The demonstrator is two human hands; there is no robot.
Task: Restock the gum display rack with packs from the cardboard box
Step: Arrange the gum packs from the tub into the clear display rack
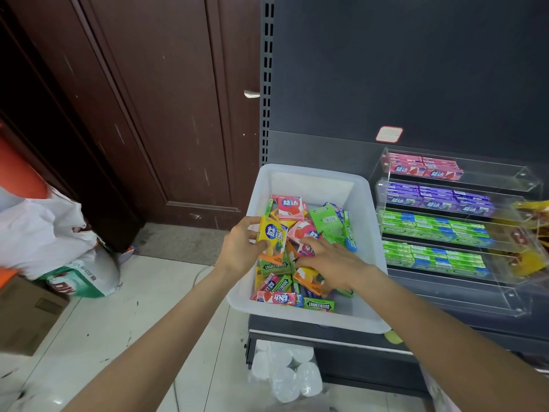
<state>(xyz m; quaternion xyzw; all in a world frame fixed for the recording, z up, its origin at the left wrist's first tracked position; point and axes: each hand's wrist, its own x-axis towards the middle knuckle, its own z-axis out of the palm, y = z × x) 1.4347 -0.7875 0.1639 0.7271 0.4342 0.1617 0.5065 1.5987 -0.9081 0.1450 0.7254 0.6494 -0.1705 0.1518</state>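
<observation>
At centre frame, white plastic bin (312, 179) of loose gum packs (315, 230), no cardboard box visible. Left hand (240, 248) gripping yellow pack (271, 236), fingers curled round its edges; right hand (332, 260) at 3 o'clock of it, spread flat on heap, holding nothing evident. Clear acrylic display rack (505, 185) further toward 3 o'clock, tiers partly filled. Best matched by colour, slid in flat, label outward. Glossy, rigid, rectangular cartons; slim foil-wrapped sticks.
</observation>
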